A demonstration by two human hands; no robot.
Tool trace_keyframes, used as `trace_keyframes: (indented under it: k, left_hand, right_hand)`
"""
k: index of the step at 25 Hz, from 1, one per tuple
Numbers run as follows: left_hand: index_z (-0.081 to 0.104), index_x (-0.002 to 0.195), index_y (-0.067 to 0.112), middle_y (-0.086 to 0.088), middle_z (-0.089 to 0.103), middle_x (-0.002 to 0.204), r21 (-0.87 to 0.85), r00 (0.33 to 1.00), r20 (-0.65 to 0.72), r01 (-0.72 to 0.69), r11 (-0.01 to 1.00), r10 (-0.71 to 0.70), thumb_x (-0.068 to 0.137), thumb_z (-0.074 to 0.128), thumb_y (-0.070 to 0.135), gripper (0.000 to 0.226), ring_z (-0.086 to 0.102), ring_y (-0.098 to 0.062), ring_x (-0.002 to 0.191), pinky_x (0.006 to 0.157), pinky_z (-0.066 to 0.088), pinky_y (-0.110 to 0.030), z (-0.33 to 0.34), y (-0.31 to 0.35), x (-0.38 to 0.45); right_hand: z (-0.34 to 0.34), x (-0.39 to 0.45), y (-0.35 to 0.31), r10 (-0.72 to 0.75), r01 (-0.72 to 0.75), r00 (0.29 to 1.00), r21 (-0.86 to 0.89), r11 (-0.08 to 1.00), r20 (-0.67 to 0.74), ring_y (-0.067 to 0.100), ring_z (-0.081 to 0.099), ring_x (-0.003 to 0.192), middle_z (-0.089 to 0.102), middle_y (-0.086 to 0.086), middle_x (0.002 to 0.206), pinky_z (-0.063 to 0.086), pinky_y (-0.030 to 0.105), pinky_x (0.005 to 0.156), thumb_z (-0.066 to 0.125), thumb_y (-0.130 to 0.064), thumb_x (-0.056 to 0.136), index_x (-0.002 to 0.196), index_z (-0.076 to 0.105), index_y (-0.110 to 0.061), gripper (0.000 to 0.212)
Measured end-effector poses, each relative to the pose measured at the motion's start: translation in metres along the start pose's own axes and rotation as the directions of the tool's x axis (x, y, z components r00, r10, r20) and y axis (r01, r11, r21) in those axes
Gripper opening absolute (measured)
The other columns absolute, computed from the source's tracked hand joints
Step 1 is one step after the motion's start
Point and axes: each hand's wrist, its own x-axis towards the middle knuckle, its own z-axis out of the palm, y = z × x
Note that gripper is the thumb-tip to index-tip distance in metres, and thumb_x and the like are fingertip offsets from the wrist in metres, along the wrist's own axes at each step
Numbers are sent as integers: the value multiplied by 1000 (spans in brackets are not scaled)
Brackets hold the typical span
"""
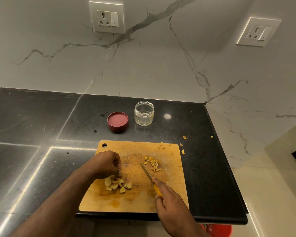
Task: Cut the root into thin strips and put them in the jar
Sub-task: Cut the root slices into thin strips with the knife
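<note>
A wooden cutting board [137,199] lies at the counter's front edge. Pale root slices [117,183] sit in a pile at its left middle. My left hand [106,164] is curled over the top of that pile, fingertips touching the slices; whether it pinches one I cannot tell. A small heap of thin yellow strips [152,164] lies at the board's upper right. My right hand [167,200] grips a yellow-handled knife [148,175], its blade tip pointing at the strips. A clear jar [144,112] stands open behind the board, almost empty.
The jar's red lid [117,121] lies upside down left of the jar. Root scraps [183,151] are scattered off the board's upper right corner. The black counter [32,134] ends at the right against a marble wall. A red bin [219,230] shows below the counter edge.
</note>
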Motion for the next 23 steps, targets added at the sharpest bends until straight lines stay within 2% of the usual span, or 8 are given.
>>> trace_keyframes:
  k: [6, 9, 12, 15, 19, 23]
  left_hand:
    - [64, 98, 25, 7, 65, 98, -139, 997, -67, -55, 989, 46, 95, 65, 13, 12, 61, -8, 90, 70, 48, -18, 2, 8, 3]
    - [64, 103, 28, 9, 65, 104, -124, 996, -66, -76, 989, 68, 96, 63, 13, 17, 61, -7, 96, 78, 53, -20, 8, 14, 9]
    - [67, 113, 29, 10, 63, 112, -97, 992, -69, -107, 990, 101, 98, 60, 14, 22, 59, -7, 103, 75, 47, -16, 14, 18, 14]
    - [68, 110, 32, 8, 63, 120, -86, 992, -81, -99, 991, 92, 99, 59, 17, 20, 58, -10, 108, 78, 47, -19, 19, 21, 17]
    - [68, 106, 33, 10, 63, 110, -90, 993, -97, -70, 993, 62, 99, 60, 20, 17, 59, -9, 97, 66, 44, -18, 22, 19, 18]
    - [67, 111, 32, 11, 64, 103, -114, 996, -73, -62, 992, 54, 96, 65, 22, 18, 60, -8, 92, 68, 46, -18, 23, 19, 16]
  right_hand:
    - [0, 1, 1, -1, 1, 1000, 3, 1000, 1, -4, 38, 127, 37, -18, 148, 30, 14, 106, 36, -29, 103, 152, 24, -40, 52]
    - [0, 2, 0, -3, 2, 1000, 8, 1000, 4, -3, 39, 128, 38, -17, 148, 31, 15, 107, 38, -30, 102, 151, 24, -41, 52]
    - [0, 3, 1, -1, 1, 1000, 11, 1000, -3, -2, 40, 126, 40, -17, 147, 32, 15, 106, 38, -30, 102, 151, 25, -41, 52]
    - [-1, 3, 1, 0, 0, 1000, 15, 1000, -1, -2, 40, 127, 39, -17, 147, 32, 15, 106, 38, -29, 102, 151, 25, -41, 52]
    - [-1, 2, 3, 6, -6, 1000, 17, 1000, 8, -2, 40, 127, 39, -17, 148, 33, 17, 107, 38, -30, 102, 151, 24, -42, 52]
    - [0, 2, 3, 8, -8, 1000, 16, 1000, 9, -2, 39, 129, 37, -18, 149, 32, 18, 109, 38, -30, 102, 151, 24, -43, 53]
